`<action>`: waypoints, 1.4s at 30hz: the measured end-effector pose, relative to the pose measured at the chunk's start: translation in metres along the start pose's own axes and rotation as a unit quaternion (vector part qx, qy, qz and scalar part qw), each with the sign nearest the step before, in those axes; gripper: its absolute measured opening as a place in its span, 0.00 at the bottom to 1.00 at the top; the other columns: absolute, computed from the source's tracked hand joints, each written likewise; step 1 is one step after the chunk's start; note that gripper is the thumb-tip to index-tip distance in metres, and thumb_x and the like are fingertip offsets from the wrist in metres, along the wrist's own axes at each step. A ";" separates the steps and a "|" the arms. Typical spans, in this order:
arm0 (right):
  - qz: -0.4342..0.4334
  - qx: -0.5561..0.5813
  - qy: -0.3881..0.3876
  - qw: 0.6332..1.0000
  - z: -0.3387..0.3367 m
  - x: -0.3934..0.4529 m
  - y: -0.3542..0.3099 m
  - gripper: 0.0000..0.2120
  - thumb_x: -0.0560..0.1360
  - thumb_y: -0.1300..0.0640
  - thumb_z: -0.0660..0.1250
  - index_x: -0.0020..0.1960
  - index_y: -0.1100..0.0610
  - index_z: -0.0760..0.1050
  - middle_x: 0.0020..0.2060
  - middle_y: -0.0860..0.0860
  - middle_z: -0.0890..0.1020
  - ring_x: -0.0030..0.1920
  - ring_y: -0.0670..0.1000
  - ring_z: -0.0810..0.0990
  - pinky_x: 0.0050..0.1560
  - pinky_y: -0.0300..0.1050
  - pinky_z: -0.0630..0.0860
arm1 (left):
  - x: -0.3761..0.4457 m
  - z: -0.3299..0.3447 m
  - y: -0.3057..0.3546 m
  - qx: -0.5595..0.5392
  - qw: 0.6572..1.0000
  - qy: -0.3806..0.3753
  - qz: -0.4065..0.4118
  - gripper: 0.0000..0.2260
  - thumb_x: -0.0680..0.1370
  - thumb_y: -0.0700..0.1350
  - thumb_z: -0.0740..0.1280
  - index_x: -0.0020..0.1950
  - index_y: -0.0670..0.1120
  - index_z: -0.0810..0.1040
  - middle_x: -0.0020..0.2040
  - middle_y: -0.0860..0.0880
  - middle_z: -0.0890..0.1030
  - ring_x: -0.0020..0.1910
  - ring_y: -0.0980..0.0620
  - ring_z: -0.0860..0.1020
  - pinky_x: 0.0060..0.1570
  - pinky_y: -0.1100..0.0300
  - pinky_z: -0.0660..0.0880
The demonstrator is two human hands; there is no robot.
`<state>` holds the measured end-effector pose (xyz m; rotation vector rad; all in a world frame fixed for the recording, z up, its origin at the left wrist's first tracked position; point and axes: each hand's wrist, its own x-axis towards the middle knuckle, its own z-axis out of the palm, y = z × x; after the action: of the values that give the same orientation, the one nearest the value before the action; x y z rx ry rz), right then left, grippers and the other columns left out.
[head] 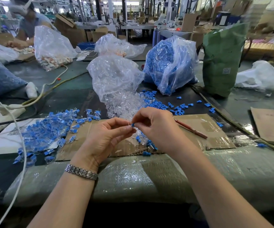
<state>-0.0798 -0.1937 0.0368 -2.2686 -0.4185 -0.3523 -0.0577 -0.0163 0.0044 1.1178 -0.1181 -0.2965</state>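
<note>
Mating step: blue cap (133, 124) pinched in right hand (156, 127), clear piece (129, 125) (barely visible) pinched in left hand (105, 135). Next, likely: press squarely home, then onto finished pile (49, 130).

A green bag (221, 60) stands beyond a red pen (191, 129) on cardboard (215, 127).

Bright, even daylight; blurred, warped edges.
</note>
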 end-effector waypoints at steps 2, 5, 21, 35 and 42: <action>-0.014 -0.013 -0.002 1.000 0.001 0.001 -0.001 0.05 0.77 0.63 0.71 0.49 0.54 0.83 0.41 0.46 0.83 0.43 0.44 0.81 0.48 0.41 0.79 | 0.000 -0.001 0.000 0.000 1.000 -0.004 0.000 0.10 0.67 0.30 0.71 0.48 0.34 0.79 0.45 0.38 0.84 0.44 0.45 0.86 0.44 0.60 0.83; 0.007 0.022 -0.020 1.000 -0.003 0.001 0.002 0.06 0.77 0.59 0.72 0.52 0.51 0.82 0.41 0.42 0.83 0.42 0.39 0.81 0.46 0.32 0.77 | 0.001 -0.004 0.000 -0.003 1.000 -0.008 0.001 0.11 0.67 0.30 0.72 0.49 0.33 0.79 0.48 0.37 0.85 0.48 0.42 0.86 0.46 0.59 0.83; 0.289 -0.333 -0.082 0.894 -0.035 0.021 0.055 0.17 0.77 0.48 0.66 0.35 0.55 0.66 0.42 0.56 0.77 0.44 0.57 0.73 0.41 0.48 0.67 | 0.005 -0.009 -0.002 -0.036 0.999 -0.008 0.001 0.10 0.70 0.31 0.73 0.50 0.36 0.86 0.49 0.36 0.85 0.49 0.42 0.85 0.46 0.60 0.83; 0.265 0.130 -0.275 0.915 -0.023 0.015 -0.018 0.08 0.82 0.61 0.65 0.45 0.62 0.75 0.39 0.59 0.83 0.38 0.54 0.83 0.50 0.57 0.83 | 0.011 -0.015 -0.002 -0.056 0.996 0.042 0.060 0.09 0.69 0.37 0.74 0.45 0.49 0.88 0.48 0.48 0.87 0.48 0.54 0.84 0.45 0.62 0.80; 0.247 0.122 -0.284 0.919 -0.017 0.016 -0.015 0.08 0.82 0.58 0.65 0.48 0.62 0.75 0.36 0.55 0.84 0.38 0.53 0.84 0.51 0.59 0.84 | 0.012 -0.016 -0.004 -0.008 0.997 0.034 0.074 0.10 0.69 0.39 0.74 0.47 0.49 0.88 0.47 0.48 0.87 0.48 0.54 0.84 0.47 0.63 0.81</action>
<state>-0.0735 -0.1939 0.0635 -2.1024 -0.1467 0.5997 -0.0433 -0.0076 -0.0073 1.0948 -0.1380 -0.1265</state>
